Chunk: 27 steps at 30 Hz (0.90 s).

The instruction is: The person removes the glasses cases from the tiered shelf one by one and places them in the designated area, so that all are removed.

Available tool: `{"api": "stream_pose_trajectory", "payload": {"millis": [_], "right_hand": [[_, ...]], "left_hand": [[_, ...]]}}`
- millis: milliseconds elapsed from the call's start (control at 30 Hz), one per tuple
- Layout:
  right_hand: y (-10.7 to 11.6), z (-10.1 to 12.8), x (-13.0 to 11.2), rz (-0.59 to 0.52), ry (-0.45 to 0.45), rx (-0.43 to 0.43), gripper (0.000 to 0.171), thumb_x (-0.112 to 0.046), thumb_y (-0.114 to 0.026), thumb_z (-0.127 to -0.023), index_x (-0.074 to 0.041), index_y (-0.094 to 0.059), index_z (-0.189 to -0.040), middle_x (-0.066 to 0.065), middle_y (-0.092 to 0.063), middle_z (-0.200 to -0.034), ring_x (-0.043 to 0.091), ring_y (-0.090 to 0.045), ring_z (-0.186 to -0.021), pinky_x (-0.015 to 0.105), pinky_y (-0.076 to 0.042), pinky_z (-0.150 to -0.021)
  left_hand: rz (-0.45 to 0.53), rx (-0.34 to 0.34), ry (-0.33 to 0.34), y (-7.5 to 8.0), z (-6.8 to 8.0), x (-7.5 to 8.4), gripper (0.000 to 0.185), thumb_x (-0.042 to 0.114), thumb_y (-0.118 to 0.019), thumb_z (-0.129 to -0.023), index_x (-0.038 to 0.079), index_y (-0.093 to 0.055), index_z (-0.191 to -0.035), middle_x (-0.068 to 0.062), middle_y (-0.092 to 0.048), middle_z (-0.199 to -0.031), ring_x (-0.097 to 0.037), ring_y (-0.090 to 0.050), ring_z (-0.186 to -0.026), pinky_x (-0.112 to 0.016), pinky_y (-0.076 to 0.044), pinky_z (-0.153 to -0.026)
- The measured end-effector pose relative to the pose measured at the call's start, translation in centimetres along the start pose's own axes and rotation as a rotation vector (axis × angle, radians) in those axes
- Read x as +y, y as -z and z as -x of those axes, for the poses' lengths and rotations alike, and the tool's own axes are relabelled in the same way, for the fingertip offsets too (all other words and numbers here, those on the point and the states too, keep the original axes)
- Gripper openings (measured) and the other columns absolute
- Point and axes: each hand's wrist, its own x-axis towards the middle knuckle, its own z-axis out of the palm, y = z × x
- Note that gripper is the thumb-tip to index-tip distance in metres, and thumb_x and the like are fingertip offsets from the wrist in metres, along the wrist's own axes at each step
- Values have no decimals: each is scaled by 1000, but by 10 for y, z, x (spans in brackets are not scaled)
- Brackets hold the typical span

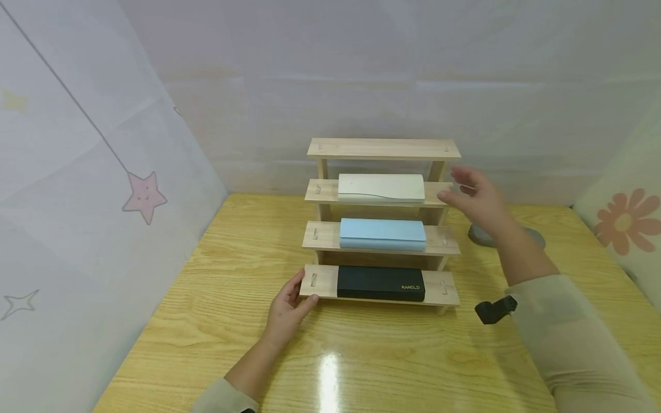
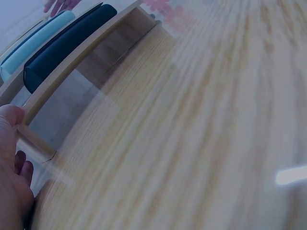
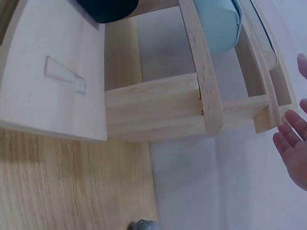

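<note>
A pale wooden stepped rack [image 1: 384, 148] with several tiers stands on the table. Its top tier is bare. A white glasses case [image 1: 381, 186] lies on the tier below, a light blue one [image 1: 382, 232] under that, and a black case [image 1: 372, 282] with gold lettering on the lowest. My left hand [image 1: 286, 312] grips the left end of the lowest tier, its thumb at the front edge. Beside the right end of the white case's tier is my right hand [image 1: 477, 198], fingers spread and loosely bent around nothing. In the right wrist view its fingertips [image 3: 298, 125] come close to that tier's end.
A grey rounded object [image 1: 534, 236] lies on the wooden table [image 1: 206, 321] to the right of the rack, partly hidden behind my right forearm. A pale cloth backdrop [image 1: 361, 69] rises behind the rack, with printed side panels at left and right.
</note>
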Motion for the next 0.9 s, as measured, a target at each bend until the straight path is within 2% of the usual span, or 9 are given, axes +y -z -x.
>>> {"api": "stream_pose_trajectory", "payload": {"millis": [300, 667, 900], "right_hand": [[-8, -6, -11, 52, 5, -73, 89, -51, -68, -88, -17, -23, -157, 14, -26, -161, 41, -27, -145, 57, -28, -119], [-19, -19, -26, 79, 36, -142, 90, -48, -71, -87, -19, -23, -157, 13, -28, -160, 41, -28, -146, 56, -27, -119], [-24, -25, -30, 101, 12, -174, 93, -49, -73, -85, -18, -22, -157, 9, -23, -163, 40, -27, -147, 57, -29, -118]], "left_hand": [[-2, -2, 4, 1, 1, 1, 67, 9, -68, -92, 0, -36, -149, -14, -31, -159, -31, -27, -147, -48, -30, -117], [-9, 0, 5, 0, 0, 3, 68, 10, -69, -92, 1, -35, -150, -13, -31, -159, -31, -27, -147, -48, -30, -116], [-7, 7, 11, 0, 0, 4, 66, 8, -69, -91, 0, -37, -149, -15, -32, -158, -31, -29, -146, -47, -32, -116]]}}
